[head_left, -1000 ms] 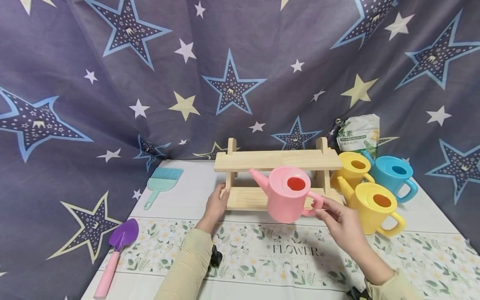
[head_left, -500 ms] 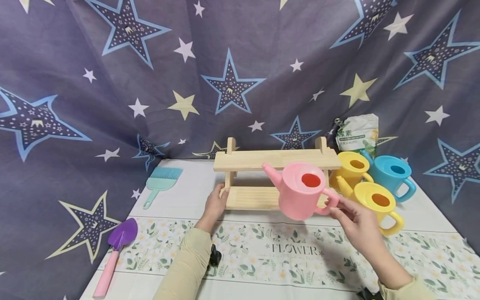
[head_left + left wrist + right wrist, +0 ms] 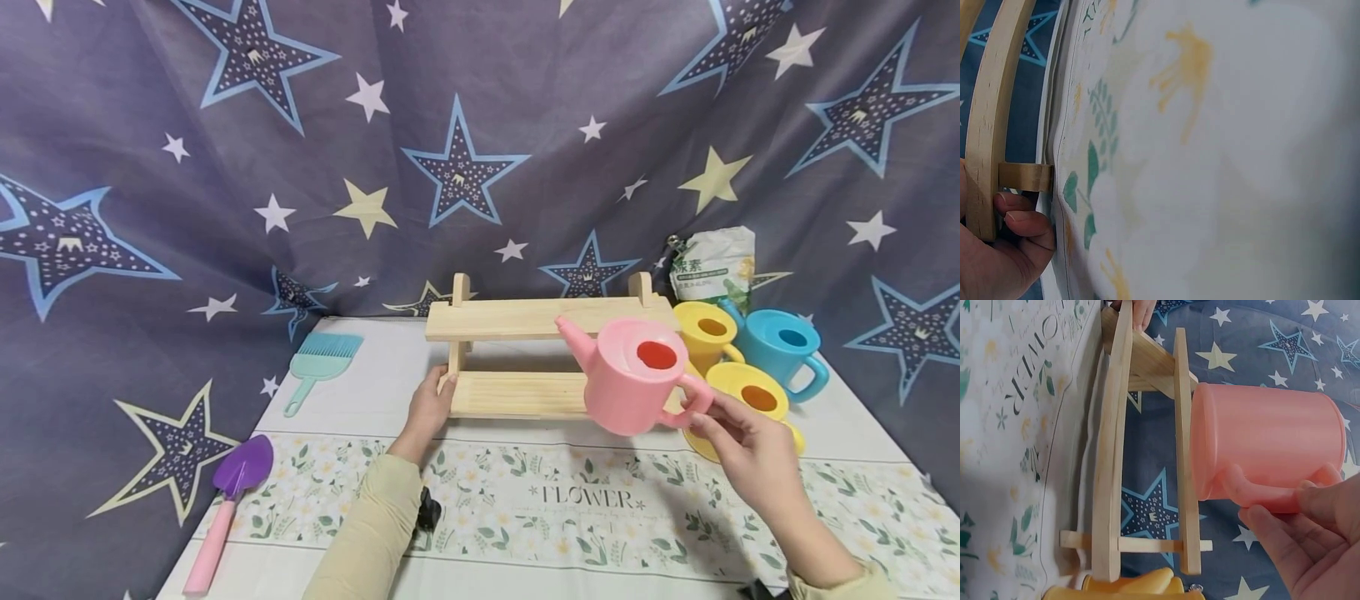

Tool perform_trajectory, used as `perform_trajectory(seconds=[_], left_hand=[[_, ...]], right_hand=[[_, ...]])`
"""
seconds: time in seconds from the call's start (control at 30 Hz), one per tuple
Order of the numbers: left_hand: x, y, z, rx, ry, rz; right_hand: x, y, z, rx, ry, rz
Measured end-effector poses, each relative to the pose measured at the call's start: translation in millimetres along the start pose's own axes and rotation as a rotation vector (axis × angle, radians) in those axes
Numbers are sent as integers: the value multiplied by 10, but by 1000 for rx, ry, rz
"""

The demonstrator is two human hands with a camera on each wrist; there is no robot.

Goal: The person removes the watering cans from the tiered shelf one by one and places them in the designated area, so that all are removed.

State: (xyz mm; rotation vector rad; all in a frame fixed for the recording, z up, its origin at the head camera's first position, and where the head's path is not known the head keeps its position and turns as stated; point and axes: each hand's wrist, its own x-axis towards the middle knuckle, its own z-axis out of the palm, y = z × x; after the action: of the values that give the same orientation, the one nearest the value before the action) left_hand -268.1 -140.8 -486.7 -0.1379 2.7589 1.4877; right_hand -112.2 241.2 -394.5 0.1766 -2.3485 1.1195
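Note:
A pink watering can [image 3: 630,383] with a red opening hangs in the air before the right end of a two-tier wooden shelf [image 3: 517,317]. My right hand [image 3: 757,450] pinches its handle between thumb and fingers; the right wrist view shows the can's body [image 3: 1266,437] and the fingers on the handle. At the shelf's lower left end, my left hand [image 3: 431,408] grips the lower board's end. In the left wrist view its fingers curl round the wooden board [image 3: 988,125]. The can hides part of the lower board in the head view.
Two yellow watering cans [image 3: 705,329] and a blue one [image 3: 780,346] stand right of the shelf, the front yellow one partly covered by the pink can and hand. A white bag [image 3: 712,265] is behind them. At left lie a teal brush [image 3: 322,358] and a purple trowel [image 3: 246,467].
My right hand has carried the pink watering can to the right and slightly up, toward the yellow cans. The left hand has stayed at the shelf's end.

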Motion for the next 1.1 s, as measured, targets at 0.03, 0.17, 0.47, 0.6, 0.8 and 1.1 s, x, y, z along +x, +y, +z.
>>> perform_trajectory(seconds=[0.03, 0.17, 0.47, 0.6, 0.8, 1.1], left_hand=[[1, 0, 1, 0, 1, 0], [0, -1, -1, -6, 4, -1], [-14, 11, -11, -2, -1, -3], [-7, 7, -10, -2, 0, -3], [9, -2, -1, 3, 9, 4], [5, -9, -3, 1, 16, 13]], right_hand=[[0, 8, -12, -8, 6, -2], [-1, 38, -56, -9, 25, -5], [24, 84, -195, -2, 61, 0], [40, 111, -280, 18, 87, -1], [49, 140, -410, 4, 114, 38], [95, 198, -587, -80, 130, 155]])
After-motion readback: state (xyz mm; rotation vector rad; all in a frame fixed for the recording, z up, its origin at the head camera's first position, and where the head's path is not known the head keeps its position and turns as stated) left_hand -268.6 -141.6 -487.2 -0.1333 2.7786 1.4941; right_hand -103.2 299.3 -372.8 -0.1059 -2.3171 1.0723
